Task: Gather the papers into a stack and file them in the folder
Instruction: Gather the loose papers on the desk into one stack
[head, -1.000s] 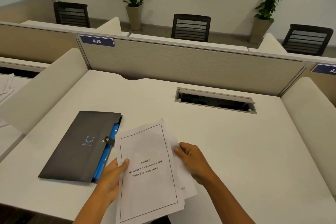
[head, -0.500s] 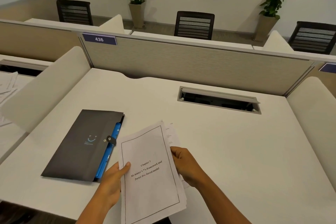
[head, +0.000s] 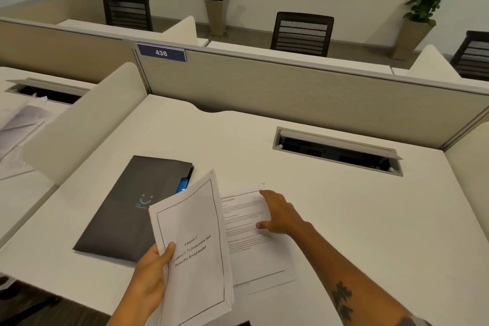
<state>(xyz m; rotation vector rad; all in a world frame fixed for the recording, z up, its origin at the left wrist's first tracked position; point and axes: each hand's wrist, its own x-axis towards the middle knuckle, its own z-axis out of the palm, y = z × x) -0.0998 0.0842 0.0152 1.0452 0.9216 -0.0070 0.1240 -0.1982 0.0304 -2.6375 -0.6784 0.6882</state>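
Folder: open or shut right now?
Shut. The dark folder lies flat on the desk with its cover down; blue inner edges peek out. The clasp is hidden behind the sheets in the left hand.

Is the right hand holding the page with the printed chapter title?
No, the left hand holds the title page; the right hand rests on another sheet.

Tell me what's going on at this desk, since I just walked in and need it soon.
A person is gathering printed papers. The left hand holds up a few sheets with a bordered title page in front. The right hand rests flat on a text page lying on the desk, apparently about to collect it. The dark folder lies to the left, partly under the held sheets; nothing is being filed yet.
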